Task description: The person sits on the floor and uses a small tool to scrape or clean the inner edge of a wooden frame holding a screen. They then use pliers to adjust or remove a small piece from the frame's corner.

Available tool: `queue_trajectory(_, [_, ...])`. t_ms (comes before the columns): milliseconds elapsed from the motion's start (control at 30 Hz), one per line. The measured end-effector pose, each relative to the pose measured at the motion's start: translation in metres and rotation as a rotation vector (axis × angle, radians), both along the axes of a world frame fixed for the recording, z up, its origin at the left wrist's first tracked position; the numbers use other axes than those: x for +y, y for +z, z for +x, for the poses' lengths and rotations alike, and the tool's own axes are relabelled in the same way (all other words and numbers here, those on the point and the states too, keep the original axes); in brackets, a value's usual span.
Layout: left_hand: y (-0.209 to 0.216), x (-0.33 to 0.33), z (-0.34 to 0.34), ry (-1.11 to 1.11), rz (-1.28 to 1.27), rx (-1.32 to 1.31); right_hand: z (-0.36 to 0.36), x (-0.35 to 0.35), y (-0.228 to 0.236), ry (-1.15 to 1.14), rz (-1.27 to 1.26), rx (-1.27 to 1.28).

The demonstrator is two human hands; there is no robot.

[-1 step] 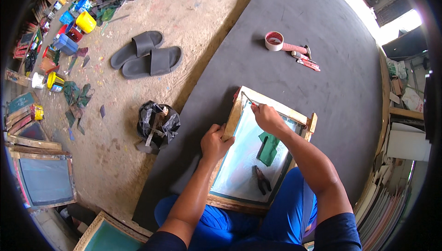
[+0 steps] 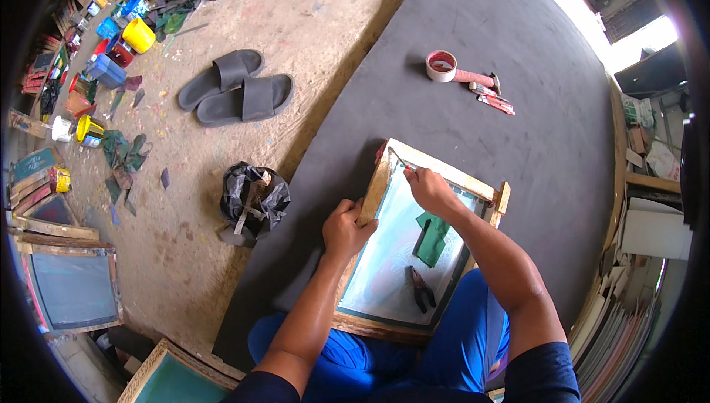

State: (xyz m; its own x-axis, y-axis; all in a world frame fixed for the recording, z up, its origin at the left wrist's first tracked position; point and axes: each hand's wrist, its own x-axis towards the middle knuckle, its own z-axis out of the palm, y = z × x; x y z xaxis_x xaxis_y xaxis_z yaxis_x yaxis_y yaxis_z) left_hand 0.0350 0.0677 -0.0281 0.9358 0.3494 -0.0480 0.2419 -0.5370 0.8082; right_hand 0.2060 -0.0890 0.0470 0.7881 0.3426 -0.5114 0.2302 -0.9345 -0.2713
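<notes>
The wooden screen frame (image 2: 448, 171) sits at my lap (image 2: 467, 318), over the black worktop (image 2: 551, 163). My left hand (image 2: 346, 230) clasps its left bar (image 2: 376, 190); my right hand (image 2: 430, 190) is closed above the mesh (image 2: 383, 266). There lie 1 green piece (image 2: 432, 242) and 1 pair of pliers (image 2: 421, 288). Smallest is the thin tool (image 2: 401, 159) my right hand grips, tip near the far-left corner (image 2: 387, 147).

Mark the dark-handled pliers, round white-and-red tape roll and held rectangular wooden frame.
Pliers (image 2: 418, 283): head view, near the pivot.
Tape roll (image 2: 441, 76): head view, pale outer side.
Wooden frame (image 2: 460, 177): head view, far bar.
</notes>
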Motion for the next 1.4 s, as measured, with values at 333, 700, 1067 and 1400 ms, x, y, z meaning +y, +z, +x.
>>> queue_trajectory(333, [0.006,0.001,0.001,0.003,-0.039,0.032,0.012,-0.017,-0.019,-0.052,0.164,0.114])
queue_trajectory(700, [0.011,-0.002,-0.004,0.012,-0.047,0.054,0.008,-0.016,-0.015,-0.251,0.232,0.289])
queue_trajectory(1067, [0.007,0.0,0.001,-0.006,-0.033,0.034,0.015,-0.029,-0.045,-0.011,0.264,0.03])
queue_trajectory(1400, [0.01,0.004,0.001,-0.001,-0.03,0.039,0.008,-0.024,-0.029,0.163,0.131,-0.264])
